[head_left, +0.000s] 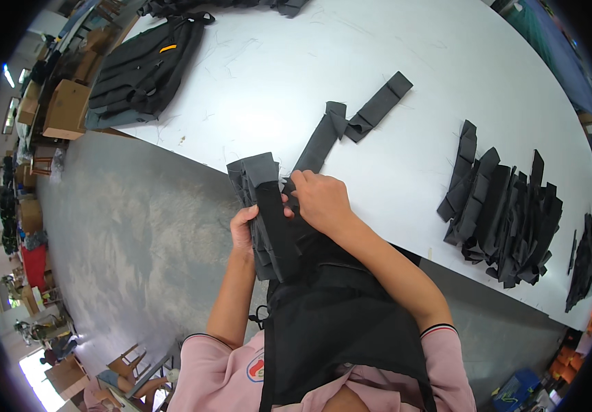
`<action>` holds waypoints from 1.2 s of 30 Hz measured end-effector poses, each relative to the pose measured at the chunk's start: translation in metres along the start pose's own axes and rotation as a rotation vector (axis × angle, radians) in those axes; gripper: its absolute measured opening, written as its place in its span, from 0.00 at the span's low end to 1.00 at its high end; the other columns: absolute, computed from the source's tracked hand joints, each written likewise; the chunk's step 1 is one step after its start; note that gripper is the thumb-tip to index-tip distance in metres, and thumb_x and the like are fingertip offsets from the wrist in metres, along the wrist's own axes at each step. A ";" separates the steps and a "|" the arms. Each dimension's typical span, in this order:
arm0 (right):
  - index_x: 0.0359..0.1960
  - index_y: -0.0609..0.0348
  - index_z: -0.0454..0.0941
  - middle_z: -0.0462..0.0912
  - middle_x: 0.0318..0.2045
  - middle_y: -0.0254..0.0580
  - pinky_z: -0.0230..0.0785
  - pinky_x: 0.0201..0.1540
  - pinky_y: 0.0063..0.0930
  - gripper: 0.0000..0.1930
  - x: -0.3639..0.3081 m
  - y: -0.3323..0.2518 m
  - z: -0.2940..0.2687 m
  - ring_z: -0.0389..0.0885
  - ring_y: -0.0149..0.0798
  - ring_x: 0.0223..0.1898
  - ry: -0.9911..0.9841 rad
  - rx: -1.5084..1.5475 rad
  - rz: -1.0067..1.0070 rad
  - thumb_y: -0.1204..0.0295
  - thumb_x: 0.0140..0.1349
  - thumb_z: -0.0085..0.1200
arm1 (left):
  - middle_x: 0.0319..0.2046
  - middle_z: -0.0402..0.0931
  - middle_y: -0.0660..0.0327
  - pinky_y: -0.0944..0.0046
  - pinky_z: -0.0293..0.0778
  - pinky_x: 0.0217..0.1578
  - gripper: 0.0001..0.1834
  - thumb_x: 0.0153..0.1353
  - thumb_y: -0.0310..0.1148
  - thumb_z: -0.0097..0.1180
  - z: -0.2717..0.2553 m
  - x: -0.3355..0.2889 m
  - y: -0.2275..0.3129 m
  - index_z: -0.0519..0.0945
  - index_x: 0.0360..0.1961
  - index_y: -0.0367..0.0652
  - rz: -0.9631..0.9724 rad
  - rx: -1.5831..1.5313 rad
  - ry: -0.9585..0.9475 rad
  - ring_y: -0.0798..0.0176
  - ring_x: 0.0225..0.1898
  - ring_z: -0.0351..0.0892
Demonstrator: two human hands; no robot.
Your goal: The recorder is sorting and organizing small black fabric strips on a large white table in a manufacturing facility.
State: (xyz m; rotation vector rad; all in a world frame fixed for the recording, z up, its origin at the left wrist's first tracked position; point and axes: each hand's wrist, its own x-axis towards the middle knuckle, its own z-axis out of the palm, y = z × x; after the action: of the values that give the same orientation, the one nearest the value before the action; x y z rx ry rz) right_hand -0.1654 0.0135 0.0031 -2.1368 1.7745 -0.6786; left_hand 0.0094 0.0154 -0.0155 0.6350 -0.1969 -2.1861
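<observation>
My left hand is closed round a thick bundle of black fabric strips, held upright just off the table's near edge. Its thumb lies on the left side and its fingertips show on the right. Close beside the bundle, my right hand pinches the near end of a long black fabric strip. That strip runs away across the white table, with a fold partway and its far piece angled to the right. Where the fingertips meet the strip is partly hidden by the hand.
Piles of black strips lie on the white table at the right, with a smaller dark heap beyond. A black backpack rests at the far left corner. Cardboard boxes stand past it. Another person sits at lower left.
</observation>
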 end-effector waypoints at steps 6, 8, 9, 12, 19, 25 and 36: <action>0.31 0.57 0.71 0.76 0.24 0.39 0.69 0.25 0.33 0.07 0.001 -0.002 0.007 0.79 0.43 0.25 -0.039 -0.023 0.053 0.70 0.53 0.55 | 0.38 0.75 0.41 0.57 0.79 0.41 0.34 0.49 0.39 0.54 -0.007 -0.006 0.003 0.65 0.52 0.23 0.018 0.024 -0.056 0.47 0.42 0.77; 0.32 0.57 0.72 0.77 0.24 0.39 0.69 0.25 0.33 0.08 -0.008 0.003 0.004 0.79 0.43 0.25 -0.034 0.022 0.090 0.70 0.53 0.55 | 0.40 0.73 0.45 0.55 0.74 0.45 0.33 0.49 0.41 0.55 -0.004 -0.012 0.008 0.66 0.50 0.26 0.016 0.065 -0.041 0.51 0.41 0.76; 0.33 0.56 0.72 0.77 0.24 0.39 0.69 0.25 0.33 0.09 -0.014 0.006 0.001 0.79 0.43 0.26 0.014 0.071 0.137 0.70 0.52 0.56 | 0.42 0.70 0.50 0.53 0.69 0.50 0.32 0.49 0.43 0.56 -0.002 -0.014 0.011 0.67 0.48 0.28 0.017 0.110 -0.026 0.55 0.39 0.75; 0.35 0.55 0.74 0.77 0.24 0.39 0.68 0.26 0.33 0.10 -0.025 0.007 -0.007 0.79 0.43 0.26 0.094 0.146 0.147 0.70 0.51 0.57 | 0.42 0.70 0.51 0.54 0.70 0.49 0.32 0.49 0.44 0.56 -0.005 -0.015 0.014 0.67 0.48 0.27 0.063 0.108 -0.060 0.55 0.39 0.75; 0.32 0.56 0.72 0.74 0.25 0.38 0.67 0.25 0.32 0.09 -0.006 -0.012 -0.012 0.76 0.42 0.23 0.104 0.078 -0.059 0.72 0.50 0.57 | 0.42 0.70 0.52 0.54 0.69 0.49 0.33 0.48 0.44 0.57 -0.002 -0.016 0.018 0.68 0.48 0.28 0.054 0.156 -0.060 0.56 0.38 0.75; 0.30 0.57 0.71 0.72 0.22 0.39 0.67 0.24 0.32 0.08 0.009 -0.016 0.003 0.75 0.42 0.21 0.074 -0.012 -0.101 0.73 0.48 0.56 | 0.41 0.71 0.53 0.55 0.68 0.48 0.33 0.45 0.45 0.58 0.003 -0.020 0.016 0.68 0.47 0.29 0.065 0.156 -0.035 0.57 0.38 0.75; 0.40 0.58 0.73 0.78 0.26 0.41 0.69 0.26 0.32 0.12 -0.027 0.019 -0.004 0.77 0.37 0.22 0.111 0.560 0.476 0.68 0.56 0.54 | 0.40 0.76 0.49 0.63 0.77 0.35 0.34 0.41 0.30 0.64 0.045 0.019 0.075 0.68 0.52 0.31 0.107 0.876 0.215 0.57 0.34 0.80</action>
State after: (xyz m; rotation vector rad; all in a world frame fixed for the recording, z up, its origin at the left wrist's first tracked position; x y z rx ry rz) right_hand -0.1876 0.0367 -0.0075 -1.2796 1.7780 -1.0196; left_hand 0.0278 -0.0505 0.0416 1.2861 -1.0739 -1.8437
